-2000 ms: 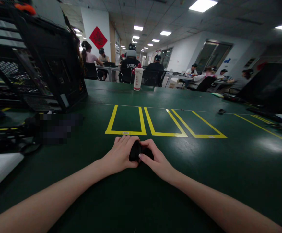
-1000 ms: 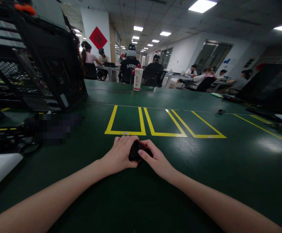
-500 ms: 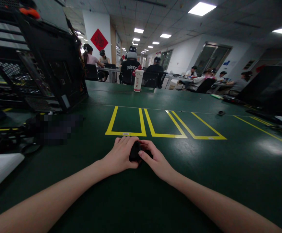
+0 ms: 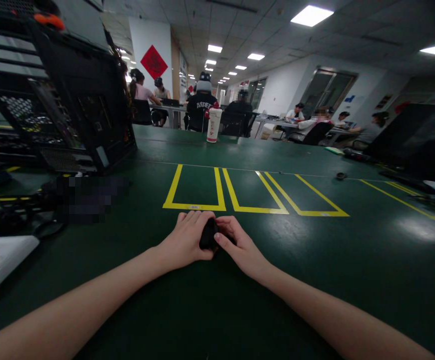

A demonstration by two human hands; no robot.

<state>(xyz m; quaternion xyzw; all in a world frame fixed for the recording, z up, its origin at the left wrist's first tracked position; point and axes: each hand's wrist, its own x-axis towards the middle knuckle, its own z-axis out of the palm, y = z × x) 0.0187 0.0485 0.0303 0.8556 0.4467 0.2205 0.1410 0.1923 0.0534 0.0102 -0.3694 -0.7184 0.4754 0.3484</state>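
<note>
A small black object [image 4: 208, 235] sits between my two hands just above or on the green table. Its kind cannot be made out, as fingers cover much of it. My left hand [image 4: 187, 237] wraps round its left side, fingers over the far side and thumb low in front. From the right, my right hand [image 4: 243, 248] closes on the same object, with its thumb against the near right side and its fingers curled behind.
Yellow tape frames [image 4: 258, 210] lie beyond my hands on the green table [image 4: 315, 295]. An open computer case [image 4: 63, 100] stands at left, near a white object [image 4: 5, 260]. A paper cup [image 4: 213, 126] is farther back; a monitor [image 4: 420, 140] is at right. Several people sit beyond.
</note>
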